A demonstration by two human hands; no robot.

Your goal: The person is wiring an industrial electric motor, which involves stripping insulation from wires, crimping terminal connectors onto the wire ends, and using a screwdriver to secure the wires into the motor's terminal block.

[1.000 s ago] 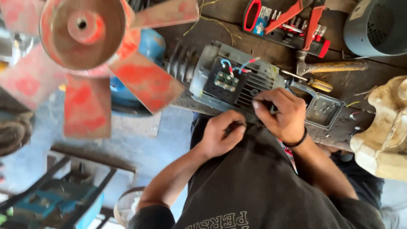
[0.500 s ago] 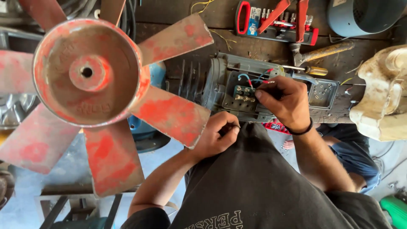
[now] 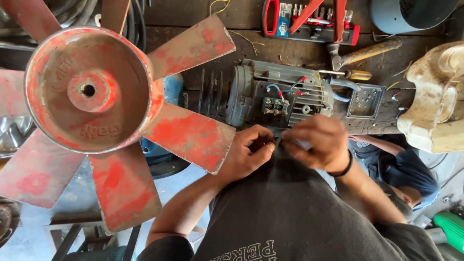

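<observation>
Two hands (image 3: 290,147) pinch something unclear beside grey motor (image 3: 275,96); red fan (image 3: 106,111) crowds left.

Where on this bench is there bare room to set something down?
Bare wood lies between the fan blade and the red tool kit, above the grey motor. It is crowded right of the motor: hammer, screwdriver, terminal cover. Both hands, left hand and right hand, crowd the motor's near edge.

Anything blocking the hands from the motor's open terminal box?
Nothing visible. Both the left hand and right hand sit just below the terminal box on the grey motor. The red fan lies off to the side.
</observation>
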